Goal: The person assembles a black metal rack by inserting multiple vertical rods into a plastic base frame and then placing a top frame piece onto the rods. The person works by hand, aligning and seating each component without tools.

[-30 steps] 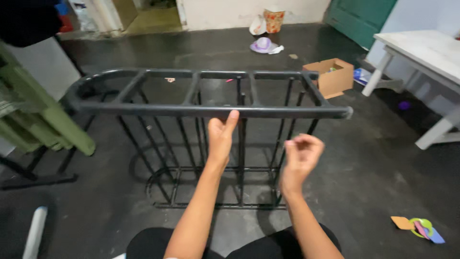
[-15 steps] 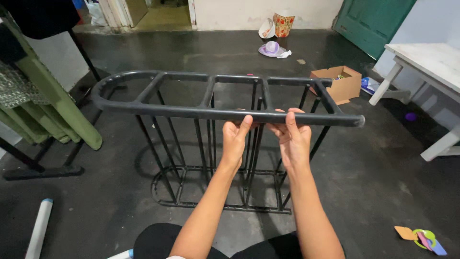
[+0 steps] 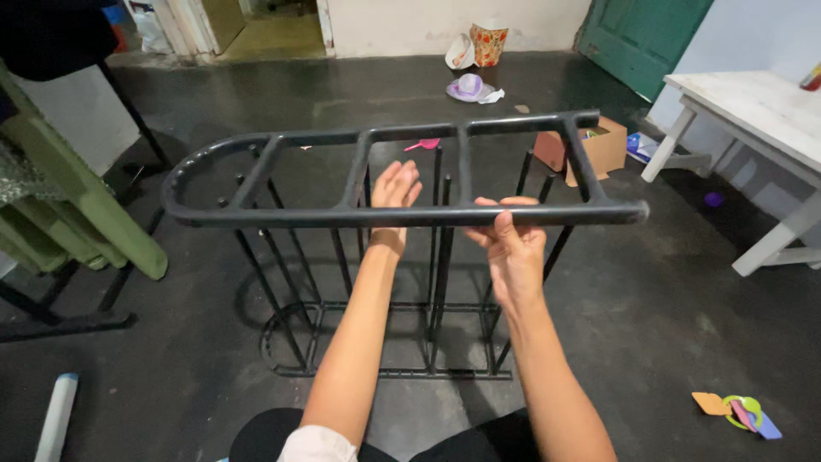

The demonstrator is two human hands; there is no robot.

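A dark grey metal rack (image 3: pixel 282 216) stands on the floor in front of me, with a ladder-like top frame and several upright bars. My right hand (image 3: pixel 511 244) is closed around the near top rail, fingers curled over it. My left hand (image 3: pixel 397 186) reaches past that rail into the frame's middle opening. Its fingers are straight and apart, it holds nothing, and the rail crosses in front of its wrist.
A green cloth (image 3: pixel 81 214) hangs on a stand at the left. A white tube (image 3: pixel 56 415) lies at the lower left. A cardboard box (image 3: pixel 605 147) and a white table (image 3: pixel 753 103) are at the right. Coloured plastic pieces (image 3: pixel 737 412) lie on the dark floor.
My left hand has let go of the near rail and reached forward into the frame, fingers spread. My right hand stays on the rail.
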